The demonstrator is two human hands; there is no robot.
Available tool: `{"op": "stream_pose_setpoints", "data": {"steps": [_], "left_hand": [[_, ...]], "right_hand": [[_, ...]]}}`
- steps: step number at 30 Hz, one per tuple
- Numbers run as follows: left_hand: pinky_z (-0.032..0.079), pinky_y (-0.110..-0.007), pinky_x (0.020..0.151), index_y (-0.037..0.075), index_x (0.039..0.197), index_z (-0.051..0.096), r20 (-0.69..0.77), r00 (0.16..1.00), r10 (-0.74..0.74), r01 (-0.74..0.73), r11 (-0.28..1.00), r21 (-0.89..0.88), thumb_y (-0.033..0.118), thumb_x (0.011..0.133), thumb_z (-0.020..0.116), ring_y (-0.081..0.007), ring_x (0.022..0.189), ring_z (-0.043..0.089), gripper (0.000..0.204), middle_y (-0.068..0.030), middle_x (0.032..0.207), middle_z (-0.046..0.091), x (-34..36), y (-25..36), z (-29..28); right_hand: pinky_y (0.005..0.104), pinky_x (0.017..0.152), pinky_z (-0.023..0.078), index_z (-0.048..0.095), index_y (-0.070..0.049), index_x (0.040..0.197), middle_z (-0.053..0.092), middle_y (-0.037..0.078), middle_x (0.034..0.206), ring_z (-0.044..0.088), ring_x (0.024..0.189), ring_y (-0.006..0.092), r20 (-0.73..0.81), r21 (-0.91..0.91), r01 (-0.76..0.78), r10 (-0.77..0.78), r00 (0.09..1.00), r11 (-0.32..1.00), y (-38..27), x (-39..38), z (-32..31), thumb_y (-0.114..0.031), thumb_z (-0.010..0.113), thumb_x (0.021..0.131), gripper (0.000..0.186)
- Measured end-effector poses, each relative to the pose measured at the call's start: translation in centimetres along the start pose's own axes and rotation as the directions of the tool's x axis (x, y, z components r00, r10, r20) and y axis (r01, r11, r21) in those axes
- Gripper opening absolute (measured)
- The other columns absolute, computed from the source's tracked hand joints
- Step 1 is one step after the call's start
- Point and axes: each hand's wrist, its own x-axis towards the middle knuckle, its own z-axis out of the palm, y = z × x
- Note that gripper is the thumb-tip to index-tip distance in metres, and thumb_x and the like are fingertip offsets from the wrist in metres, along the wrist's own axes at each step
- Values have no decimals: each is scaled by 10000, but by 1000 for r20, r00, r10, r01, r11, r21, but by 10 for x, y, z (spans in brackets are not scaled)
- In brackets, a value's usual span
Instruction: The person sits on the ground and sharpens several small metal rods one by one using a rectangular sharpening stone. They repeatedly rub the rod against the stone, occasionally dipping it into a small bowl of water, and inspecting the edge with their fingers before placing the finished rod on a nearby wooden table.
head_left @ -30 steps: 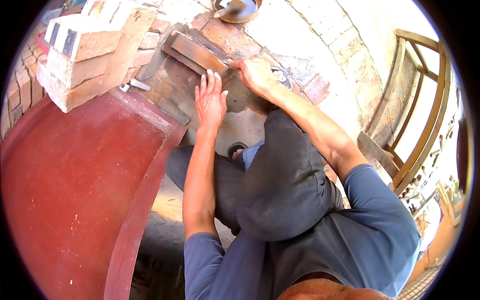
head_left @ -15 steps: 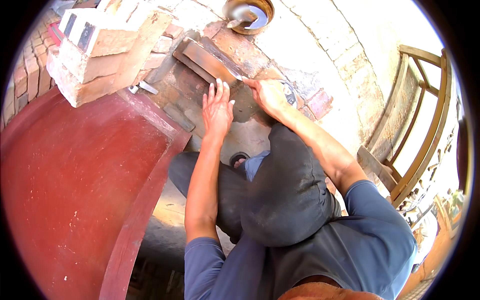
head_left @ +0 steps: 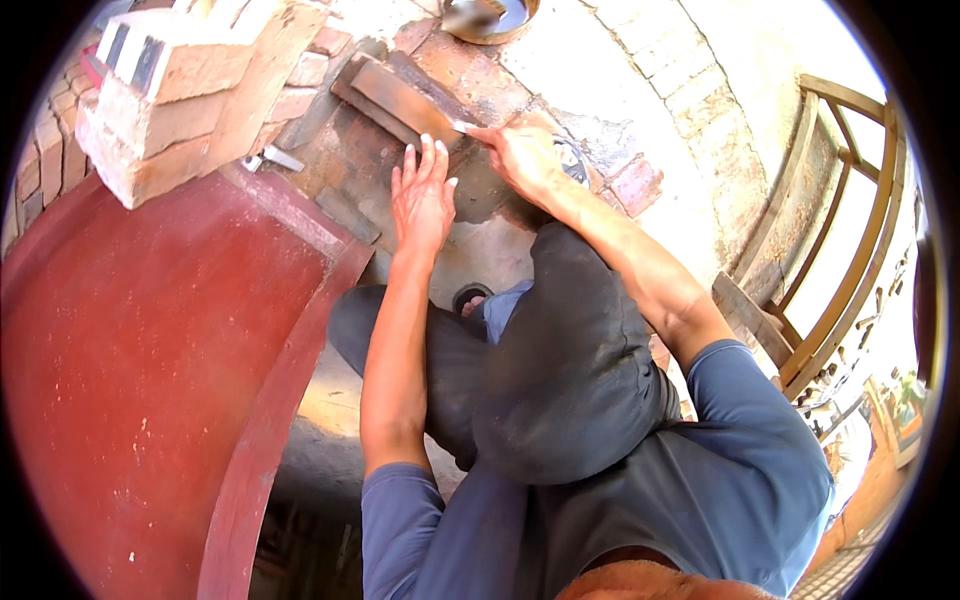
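Left hand [head_left: 422, 195] slid down, rough bricks [head_left: 395, 95]

Metal bowl [head_left: 488, 14] cut by top edge; contents blurred.

A worker in a blue short-sleeved shirt [head_left: 760, 460] and dark grey trousers [head_left: 560, 380], forearms bare, with a sandal strap [head_left: 475, 300] visible at one foot.

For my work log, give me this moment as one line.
left hand: flat on brickwork, fingers spread | right hand: gripping trowel, blade on brick surface | stacked bricks: upper left | red arch form: left
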Motion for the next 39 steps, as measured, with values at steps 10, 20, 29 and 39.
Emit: {"op": "stream_pose_setpoints", "data": {"steps": [10,20,29,39], "left_hand": [[311,-546,1245,106,1566,479,15,999,-30,31,1000,-6,226,1021,624,-388,1541,359,577,-106,1703,350,4,5,-1],[320,-565,1241,119,1565,483,-30,999,-22,22,1000,8,228,1011,633,-380,1530,378,584,-100,1685,387,10,0,2],[310,-555,1247,116,1556,494,-33,999,-31,32,999,8,230,1019,621,-376,1531,378,563,-104,1682,387,11,1,-1],[314,-560,1245,130,1555,492,-39,999,-25,25,1000,-8,224,1022,613,-368,1532,379,554,-94,1678,397,6,5,5]], "right_hand": [[483,680,585,771,-153,1265,723,220,791,729,733,386,79,-55,-30,34,996,998,-3,1,-15,-90,582,868,444],[495,703,574,766,-150,1261,722,226,809,725,757,392,105,-88,-23,32,994,996,-8,9,-24,-104,589,888,415],[488,694,578,778,-153,1237,710,217,768,724,733,386,40,-68,2,0,999,998,-3,9,-19,-109,591,882,404],[492,679,572,777,-148,1236,714,219,788,725,737,381,-8,-27,18,-18,1000,999,1,5,-11,-85,596,867,416]]}}
